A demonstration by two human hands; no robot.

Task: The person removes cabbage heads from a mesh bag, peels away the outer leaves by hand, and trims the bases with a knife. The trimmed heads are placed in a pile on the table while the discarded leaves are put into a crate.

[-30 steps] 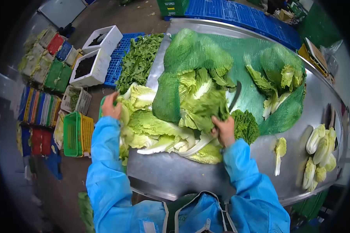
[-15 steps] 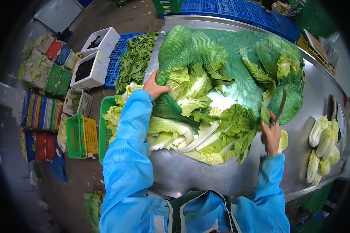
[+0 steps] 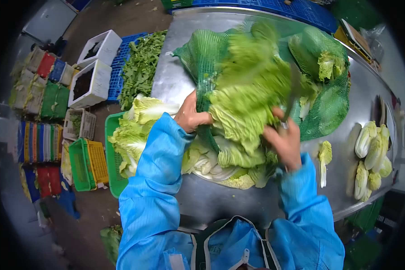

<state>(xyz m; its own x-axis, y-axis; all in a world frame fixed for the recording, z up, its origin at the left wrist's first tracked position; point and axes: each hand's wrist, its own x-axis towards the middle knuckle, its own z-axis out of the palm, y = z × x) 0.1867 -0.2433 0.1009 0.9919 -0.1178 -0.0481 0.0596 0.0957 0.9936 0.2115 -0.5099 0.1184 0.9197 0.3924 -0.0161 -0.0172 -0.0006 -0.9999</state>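
Observation:
My left hand (image 3: pixel 192 116) is closed on the edge of a green mesh bag (image 3: pixel 205 49) lying across the steel table. Its thumb reaches the pale green leaves of a Chinese cabbage (image 3: pixel 243 105), partly blurred, at the bag's mouth. Against the cabbage's right side, my right hand (image 3: pixel 284 141) is wrapped round a knife (image 3: pixel 294 87), blade pointing up and away from me. Loose cabbage leaves (image 3: pixel 245 181) lie below the cabbage, near my forearms. More cabbage (image 3: pixel 327 65) shows at the bag's right part.
Several small trimmed cabbages (image 3: pixel 374 146) lie at the table's right, with a single leaf (image 3: pixel 324 157) nearer. A green crate (image 3: pixel 114 173) of cabbage leaves stands left of the table (image 3: pixel 173 40). White foam boxes (image 3: pixel 101 87) and leafy greens (image 3: pixel 141 72) are farther left.
The cabbage leaves at the bag's mouth have shifted up and right, and the bag's left side has sunk. My right hand has moved left with the knife, to the cabbage.

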